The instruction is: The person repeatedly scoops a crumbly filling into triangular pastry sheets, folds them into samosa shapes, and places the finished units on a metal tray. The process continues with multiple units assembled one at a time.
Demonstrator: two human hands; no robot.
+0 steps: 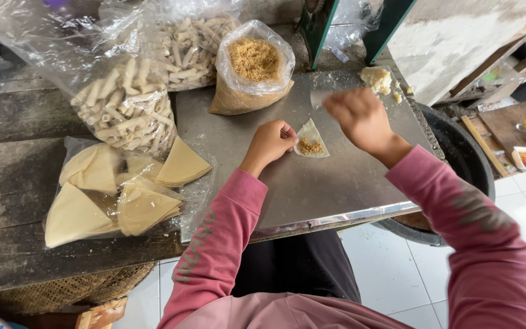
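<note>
Pink sleeve [214,244], left hand [270,141] curled, fingertips pinning filled wrapper [310,141], right hand [360,119] blurred, grip unclear

On the metal sheet [312,183], near its middle: a triangular wrapper [310,135] with filling [310,147] on top. Touching the wrapper's left edge: the left hand [271,142]. Above and right of the wrapper, raised over the sheet: the right hand [360,119]. At the far right corner of the sheet: a dough lump [376,79]. At the far edge, left of the lump: an open bag of crumbs [252,67]. Left of the sheet, on the wooden table [13,201]: a bag of stacked wrappers [123,192]; behind that, bags of finished rolls [126,109]. Right of the sheet, lower down: a tub [464,158].
</note>
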